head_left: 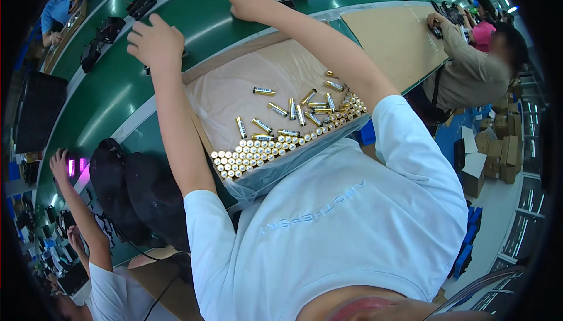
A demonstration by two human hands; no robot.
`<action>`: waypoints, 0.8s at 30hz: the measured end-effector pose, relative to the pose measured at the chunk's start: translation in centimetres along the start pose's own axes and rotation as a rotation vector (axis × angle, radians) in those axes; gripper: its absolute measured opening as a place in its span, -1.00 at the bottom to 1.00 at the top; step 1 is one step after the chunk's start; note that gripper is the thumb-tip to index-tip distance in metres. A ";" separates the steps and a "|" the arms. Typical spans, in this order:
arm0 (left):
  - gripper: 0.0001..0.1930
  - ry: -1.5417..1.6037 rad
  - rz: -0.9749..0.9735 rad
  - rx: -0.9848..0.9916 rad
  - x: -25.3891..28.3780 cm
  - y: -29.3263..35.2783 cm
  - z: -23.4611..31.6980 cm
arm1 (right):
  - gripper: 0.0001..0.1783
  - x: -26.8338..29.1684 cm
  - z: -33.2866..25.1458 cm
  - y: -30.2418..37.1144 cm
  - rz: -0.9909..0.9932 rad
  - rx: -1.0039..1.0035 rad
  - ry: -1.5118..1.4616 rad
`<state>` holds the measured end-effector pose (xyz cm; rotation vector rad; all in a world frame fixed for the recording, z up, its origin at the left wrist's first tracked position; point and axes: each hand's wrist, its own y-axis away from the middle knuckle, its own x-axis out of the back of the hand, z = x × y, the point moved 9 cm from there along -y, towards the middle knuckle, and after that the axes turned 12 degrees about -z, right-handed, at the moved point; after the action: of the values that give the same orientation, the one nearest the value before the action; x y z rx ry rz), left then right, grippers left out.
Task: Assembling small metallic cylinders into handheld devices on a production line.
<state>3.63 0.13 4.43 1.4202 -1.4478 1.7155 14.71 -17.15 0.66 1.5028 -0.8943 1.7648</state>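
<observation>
One box (220, 101) holds roughly fifteen loose batteries (292, 108) beside dozens in rows. The left hand (157, 44) spreads its fingers; the right hand (251, 3) curls, contents impossible to tell.

Glossy metallic batteries (292, 108) contrast with a matt cardboard box (234, 56), its wrinkled translucent plastic liner (218, 105) and a shiny counter (196, 11).
</observation>
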 end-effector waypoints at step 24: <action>-0.74 0.710 -0.616 -0.290 -1.9 0.9 3.2 | -0.53 1.5 -6.9 25.7 -0.271 1.099 0.095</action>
<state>4.77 -2.65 1.99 0.8332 -0.7235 1.3284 -10.48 -25.76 -0.96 1.9914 0.4526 2.1840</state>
